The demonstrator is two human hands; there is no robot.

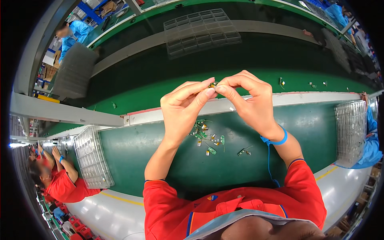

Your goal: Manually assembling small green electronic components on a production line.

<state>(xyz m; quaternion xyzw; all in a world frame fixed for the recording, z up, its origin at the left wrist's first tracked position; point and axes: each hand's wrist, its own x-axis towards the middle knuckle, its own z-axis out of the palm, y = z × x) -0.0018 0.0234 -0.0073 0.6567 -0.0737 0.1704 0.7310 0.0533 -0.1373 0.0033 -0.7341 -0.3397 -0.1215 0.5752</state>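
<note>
My left hand (180, 106) and my right hand (253, 100) meet above the near edge of the conveyor belt. Thumbs and forefingers of both pinch one small electronic part (213, 85), dark with a gold-yellow patch; the fingertips cover most of it. Below the hands, on the green work surface, lies a loose pile of small green circuit boards (200, 130) with little silver-and-yellow battery cells and thin wires. One more board (241, 152) lies apart, to the right of the pile. A blue wrist strap (278, 138) circles my right wrist, its cord hanging down to the table.
Clear plastic tray stacks stand at the left (93, 158) and right (350, 134) ends of the table. A metal rail (160, 114) divides table from green belt. Small parts (282, 83) and a clear tray (202, 32) lie beyond it. A co-worker in red (66, 182) sits at left.
</note>
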